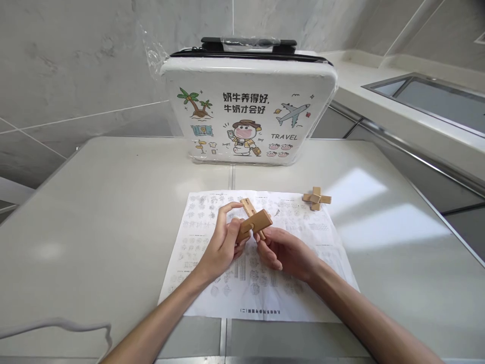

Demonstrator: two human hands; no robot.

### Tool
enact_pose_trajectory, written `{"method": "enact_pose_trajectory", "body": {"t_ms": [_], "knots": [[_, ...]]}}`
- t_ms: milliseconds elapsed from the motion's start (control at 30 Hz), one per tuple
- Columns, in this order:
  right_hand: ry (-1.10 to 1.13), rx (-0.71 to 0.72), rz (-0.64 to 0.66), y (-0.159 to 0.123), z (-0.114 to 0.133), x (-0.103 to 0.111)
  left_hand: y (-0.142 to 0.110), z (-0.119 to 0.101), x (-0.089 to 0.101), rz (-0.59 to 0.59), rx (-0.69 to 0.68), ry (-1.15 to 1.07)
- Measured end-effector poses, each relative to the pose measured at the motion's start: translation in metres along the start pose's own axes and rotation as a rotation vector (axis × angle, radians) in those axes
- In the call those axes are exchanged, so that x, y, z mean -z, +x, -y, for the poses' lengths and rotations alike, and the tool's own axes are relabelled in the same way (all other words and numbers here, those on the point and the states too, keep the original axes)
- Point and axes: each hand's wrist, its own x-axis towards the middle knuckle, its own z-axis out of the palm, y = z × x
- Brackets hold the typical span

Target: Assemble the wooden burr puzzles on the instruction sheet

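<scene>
Several notched wooden puzzle pieces (258, 221) are crossed together between my two hands, above a printed sheet. My left hand (226, 233) is closed around them from the left, its index finger reaching to the far tip of the slanting piece. From the right, the fingers of my right hand (282, 247) pinch the near end of that slanting piece. Under my hands lies the white instruction sheet (303, 303), covered in small diagrams. An interlocked wooden burr puzzle (316, 198) sits at the sheet's far right corner.
A white cartoon-printed suitcase (250, 111) in clear plastic wrap stands upright at the back of the light table (94, 227). Tiled wall rises behind it. To the right is a pale counter (417, 111) with a dark inset panel.
</scene>
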Motion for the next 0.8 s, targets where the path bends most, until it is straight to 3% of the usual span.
{"method": "enact_pose_trajectory", "body": {"t_ms": [167,467,800], "knots": [[-0.049,-0.062,0.094,-0.002,-0.004,-0.001,0.001,0.008,0.0,-0.082,-0.05,0.065],[-0.078,-0.118,0.218,-0.006,-0.008,0.005,-0.001,0.02,0.0,-0.002,-0.155,0.121],[-0.244,-0.124,0.258,-0.009,0.0,0.005,-0.003,0.016,0.0,-0.013,-0.044,0.191]]}}
